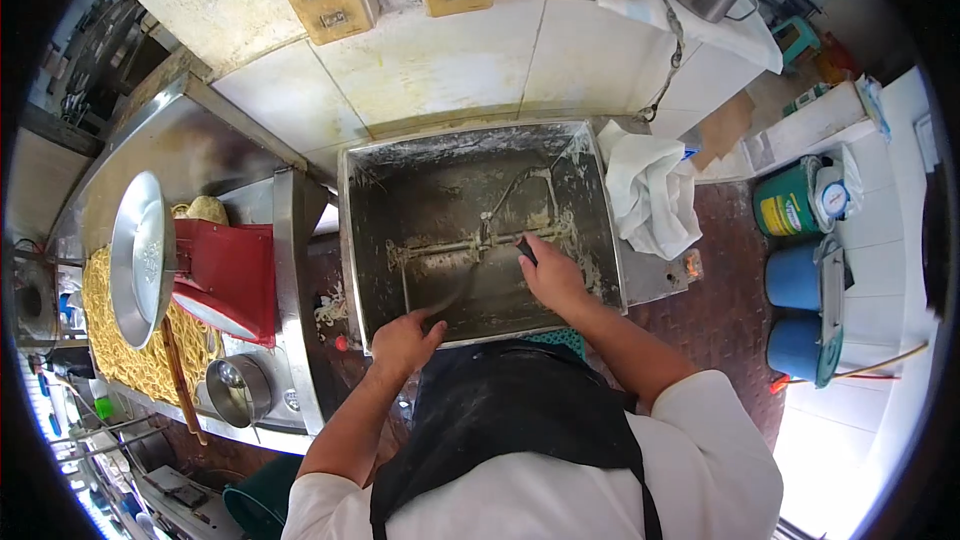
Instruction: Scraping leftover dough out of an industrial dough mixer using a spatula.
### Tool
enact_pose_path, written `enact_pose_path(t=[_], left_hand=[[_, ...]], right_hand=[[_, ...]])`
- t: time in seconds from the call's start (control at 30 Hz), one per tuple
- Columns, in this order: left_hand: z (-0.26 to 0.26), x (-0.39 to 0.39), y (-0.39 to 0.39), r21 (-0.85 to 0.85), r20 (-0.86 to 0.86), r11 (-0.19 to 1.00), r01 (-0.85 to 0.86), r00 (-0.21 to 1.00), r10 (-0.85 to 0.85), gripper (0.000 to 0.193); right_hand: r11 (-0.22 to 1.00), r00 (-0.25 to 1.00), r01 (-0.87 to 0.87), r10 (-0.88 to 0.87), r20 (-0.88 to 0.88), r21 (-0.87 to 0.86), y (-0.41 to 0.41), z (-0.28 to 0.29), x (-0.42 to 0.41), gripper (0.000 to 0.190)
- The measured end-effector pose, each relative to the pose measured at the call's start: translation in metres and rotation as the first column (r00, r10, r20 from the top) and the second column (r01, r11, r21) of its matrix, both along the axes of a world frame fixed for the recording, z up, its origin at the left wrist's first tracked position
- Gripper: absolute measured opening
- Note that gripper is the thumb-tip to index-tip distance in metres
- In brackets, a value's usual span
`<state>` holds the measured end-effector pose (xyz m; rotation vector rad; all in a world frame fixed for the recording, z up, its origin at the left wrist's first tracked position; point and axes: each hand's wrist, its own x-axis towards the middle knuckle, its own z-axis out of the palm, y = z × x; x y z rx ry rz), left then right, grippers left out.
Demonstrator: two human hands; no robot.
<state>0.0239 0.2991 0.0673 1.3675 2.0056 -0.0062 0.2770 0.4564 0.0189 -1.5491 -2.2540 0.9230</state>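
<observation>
A large metal mixing trough (442,180), its walls crusted with flour or dough residue, stands in front of me. Across its inside runs a mixer shaft with curved paddle arms (450,247), also caked. My right hand (553,274) is over the trough, closed around the black handle (527,249) of a tool whose other end I cannot make out. At the near left rim is my left hand (405,341), fingers bent, beside a curved greyish strip inside the trough; whether it holds the strip or only the rim is not clear.
To the left, a steel table bears yellow noodles (120,315), a red scale (232,277) with a metal pan (140,262) and a steel pot (238,390). White cloth (649,187) lies right of the trough. Blue buckets (795,277) and a green bucket (784,202) stand further right.
</observation>
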Motion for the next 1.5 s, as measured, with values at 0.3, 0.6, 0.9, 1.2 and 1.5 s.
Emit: enact_pose_path(t=[0.3, 0.6, 0.9, 1.2, 1.5], left_hand=[[-0.003, 0.009, 0.006, 0.034, -0.089, 0.999, 0.008, 0.996, -0.005, 0.054], [0.004, 0.029, 0.034, 0.098, -0.045, 0.99, 0.102, 0.994, -0.098, 0.051], [0.002, 0.009, 0.011, -0.094, -0.109, 0.995, -0.014, 0.994, 0.004, 0.051], [-0.005, 0.003, 0.006, -0.052, -0.135, 0.998, -0.038, 0.99, 0.031, 0.051], [-0.013, 0.004, 0.001, 0.054, -0.098, 0.998, -0.011, 0.995, 0.016, 0.051]], right_hand=[[0.938, 0.973, 0.228, -0.231, 0.019, -0.261, 0.104, -0.115, 0.034, 0.057], [0.925, 0.788, -0.343, 0.38, 0.484, -0.167, 0.21, -0.154, 0.118, 0.028], [0.966, 0.88, 0.028, 0.099, 0.465, -0.257, 0.167, -0.056, 0.002, 0.028], [0.954, 0.862, 0.131, 0.024, 0.506, -0.27, 0.193, -0.067, -0.013, 0.02], [0.919, 0.728, 0.311, -0.066, 0.682, -0.243, 0.213, -0.098, -0.029, 0.022]])
